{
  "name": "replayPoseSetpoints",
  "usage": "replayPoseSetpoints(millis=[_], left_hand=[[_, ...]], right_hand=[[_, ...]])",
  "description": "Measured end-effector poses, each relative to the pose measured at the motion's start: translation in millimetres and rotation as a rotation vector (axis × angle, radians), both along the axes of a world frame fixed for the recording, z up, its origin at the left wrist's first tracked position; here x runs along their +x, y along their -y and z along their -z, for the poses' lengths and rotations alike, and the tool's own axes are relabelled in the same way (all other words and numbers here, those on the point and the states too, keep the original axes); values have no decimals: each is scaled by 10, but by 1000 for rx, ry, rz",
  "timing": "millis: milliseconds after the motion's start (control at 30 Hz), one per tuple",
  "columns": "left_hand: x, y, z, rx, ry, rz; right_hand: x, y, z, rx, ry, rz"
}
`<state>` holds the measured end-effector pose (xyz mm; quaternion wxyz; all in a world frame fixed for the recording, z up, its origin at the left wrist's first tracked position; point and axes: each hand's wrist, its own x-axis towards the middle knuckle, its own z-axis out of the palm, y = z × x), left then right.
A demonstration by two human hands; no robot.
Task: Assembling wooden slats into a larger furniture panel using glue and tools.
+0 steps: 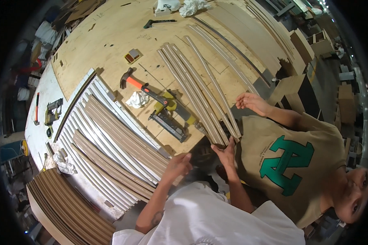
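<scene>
My right hand (225,155) is at the near ends of several long brown moulding strips (196,98) with pale lines along them, thumb and fingers on either side of the ends. My left hand (178,166) is raised with its fingers curled, by the near ends of another stack of brown strips (120,130); whether anything is inside it is hidden. Between the two groups lies a yellow-green and black nail gun (167,116), with a claw hammer (137,83) with an orange and black handle against it.
A co-worker in a tan shirt (253,139) stands at my right, one hand (251,103) held over the table edge. White strips (98,175) and a second nail gun (53,112) lie left. Crumpled paper (138,99) sits by the hammer. Stacked brown strips (65,208) fill the lower left.
</scene>
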<state>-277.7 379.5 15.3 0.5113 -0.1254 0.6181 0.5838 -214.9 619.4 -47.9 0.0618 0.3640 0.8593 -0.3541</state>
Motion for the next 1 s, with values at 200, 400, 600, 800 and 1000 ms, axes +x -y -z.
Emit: replayPoseSetpoints(millis=[200,400,600,800,1000], left_hand=[[-67,-485,406,138,-30,-10],[-201,-980,643,279,134,-356],[-441,-1226,472,577,489,-689],[-536,-1042,-38,1113,376,-787],[-62,140,-387,1127,14,-940]], right_hand=[[-79,-242,91,120,166,-332],[-131,-211,-307,208,56,-351],[-59,13,-1325,118,37,-358],[186,324,-1627,163,102,-414],[360,1277,-1885,94,152,-615]])
